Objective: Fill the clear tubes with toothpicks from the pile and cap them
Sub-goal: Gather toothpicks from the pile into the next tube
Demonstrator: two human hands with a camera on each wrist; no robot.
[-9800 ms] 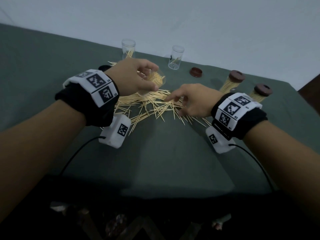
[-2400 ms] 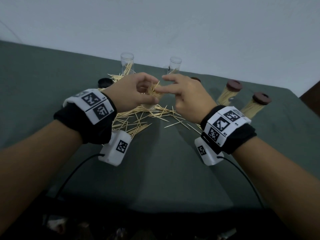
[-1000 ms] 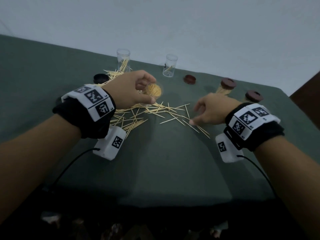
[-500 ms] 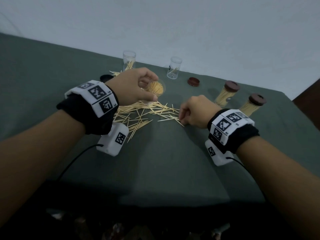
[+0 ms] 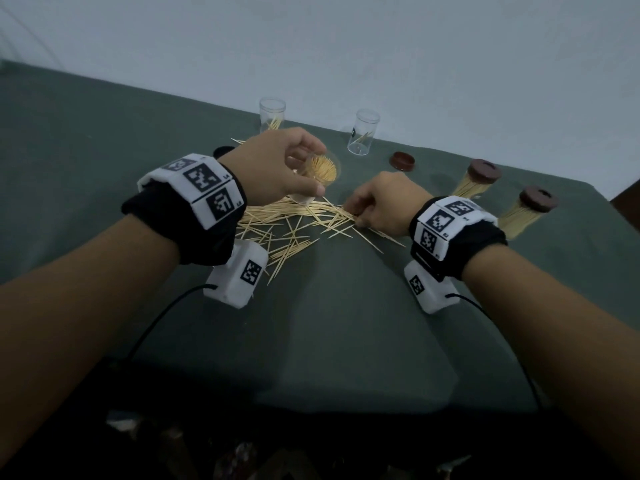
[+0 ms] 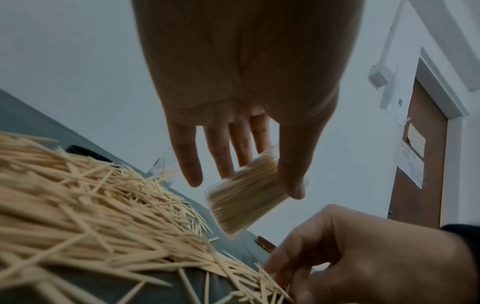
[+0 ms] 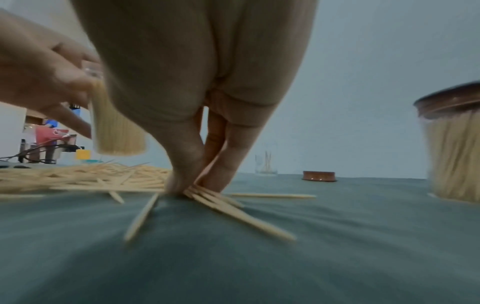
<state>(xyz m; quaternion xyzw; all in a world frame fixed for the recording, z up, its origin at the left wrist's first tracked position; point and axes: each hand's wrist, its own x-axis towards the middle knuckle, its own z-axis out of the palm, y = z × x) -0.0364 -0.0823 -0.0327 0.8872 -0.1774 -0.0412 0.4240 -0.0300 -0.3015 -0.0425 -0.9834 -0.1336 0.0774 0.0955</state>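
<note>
My left hand [image 5: 277, 168] holds a clear tube [image 5: 320, 176] packed with toothpicks, tilted, just above the pile of toothpicks [image 5: 294, 223]; the same tube [image 6: 244, 195] shows between thumb and fingers in the left wrist view. My right hand [image 5: 377, 206] is down at the pile's right edge, thumb and fingers [image 7: 182, 170] pinching a small bundle of toothpicks [image 7: 233, 209] against the green cloth. Two uncapped clear tubes [image 5: 272, 114] [image 5: 363, 136] stand at the back, each with a few toothpicks. A loose brown cap [image 5: 401, 161] lies near them.
Two filled tubes with brown caps [image 5: 479, 180] [image 5: 530, 209] stand at the right. A dark cap [image 5: 221, 152] lies behind my left wrist. The green tablecloth [image 5: 346, 323] ends at a wall behind and drops off at the near edge.
My right hand went from the tube's mouth down to the right of the pile, then slid left and closed on toothpicks at the pile's edge. The left hand kept holding the tube.
</note>
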